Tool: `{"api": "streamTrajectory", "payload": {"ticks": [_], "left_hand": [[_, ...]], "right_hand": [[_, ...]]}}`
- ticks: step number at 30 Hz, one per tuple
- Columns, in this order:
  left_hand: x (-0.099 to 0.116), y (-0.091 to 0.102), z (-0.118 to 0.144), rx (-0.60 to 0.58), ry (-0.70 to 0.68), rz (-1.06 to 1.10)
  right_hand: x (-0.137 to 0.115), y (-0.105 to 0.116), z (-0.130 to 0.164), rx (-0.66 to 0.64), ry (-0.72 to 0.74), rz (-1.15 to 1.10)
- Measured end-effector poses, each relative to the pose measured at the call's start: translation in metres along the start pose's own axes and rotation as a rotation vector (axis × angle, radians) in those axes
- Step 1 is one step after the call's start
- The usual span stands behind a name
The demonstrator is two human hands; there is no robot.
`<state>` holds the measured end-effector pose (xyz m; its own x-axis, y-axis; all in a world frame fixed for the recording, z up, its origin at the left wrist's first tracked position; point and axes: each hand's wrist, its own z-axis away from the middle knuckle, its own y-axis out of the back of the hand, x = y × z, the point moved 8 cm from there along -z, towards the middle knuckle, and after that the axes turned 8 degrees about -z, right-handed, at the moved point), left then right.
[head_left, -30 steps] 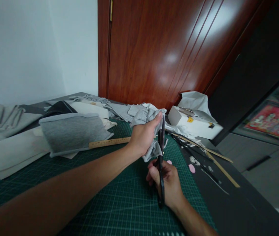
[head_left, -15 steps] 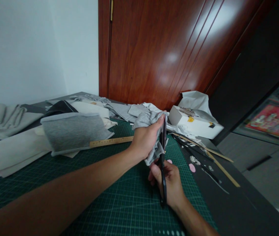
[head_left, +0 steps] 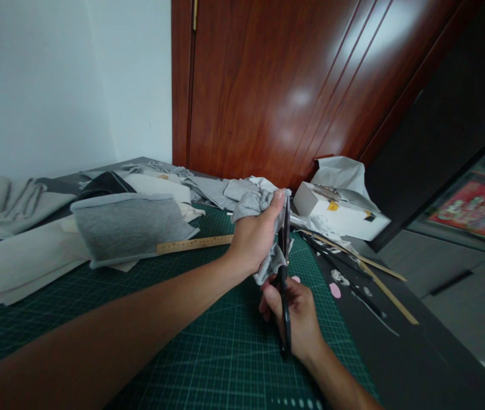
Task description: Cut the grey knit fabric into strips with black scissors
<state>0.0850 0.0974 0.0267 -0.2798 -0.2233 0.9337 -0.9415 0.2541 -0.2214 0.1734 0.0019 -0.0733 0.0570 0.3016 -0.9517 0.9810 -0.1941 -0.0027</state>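
My left hand (head_left: 253, 236) grips a bunched piece of light grey fabric (head_left: 251, 204) and holds it up above the green cutting mat (head_left: 208, 353). Just below it, my right hand (head_left: 296, 319) holds black scissors (head_left: 285, 273), with the blades pointing up along the right edge of the fabric. A small flap of the fabric hangs beside the blades. Whether the blades are apart is hard to see.
A wooden ruler (head_left: 193, 244) lies on the mat behind my left hand. Folded grey cloth (head_left: 129, 225) and white sheets (head_left: 15, 262) cover the left. A white box (head_left: 340, 212), wooden strips (head_left: 379, 282) and pink scraps (head_left: 334, 290) lie to the right, near the table edge.
Both hands with fabric and scissors shifted slightly to the right and up; the scissors stay against the fabric's edge.
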Motion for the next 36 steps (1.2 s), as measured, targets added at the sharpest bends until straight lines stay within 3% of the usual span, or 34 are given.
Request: {"api": "streamTrajectory", "payload": {"ticks": [4,19,36], "left_hand": [[-0.0027,0.0042,-0.0003,0.038,0.011,-0.063],[0.0050,-0.0007,-0.0007,-0.045,-0.028,-0.037],[0.0006,0.0040,-0.0009,-0.002,-0.054,-0.069]], "right_hand": [[0.0010,0.0005,-0.0003,-0.002,-0.004,0.013],[-0.0012,0.0043,-0.0006,0.043,-0.001,0.072],[-0.0012,0.0054,-0.0011,0.076,-0.020,-0.008]]}}
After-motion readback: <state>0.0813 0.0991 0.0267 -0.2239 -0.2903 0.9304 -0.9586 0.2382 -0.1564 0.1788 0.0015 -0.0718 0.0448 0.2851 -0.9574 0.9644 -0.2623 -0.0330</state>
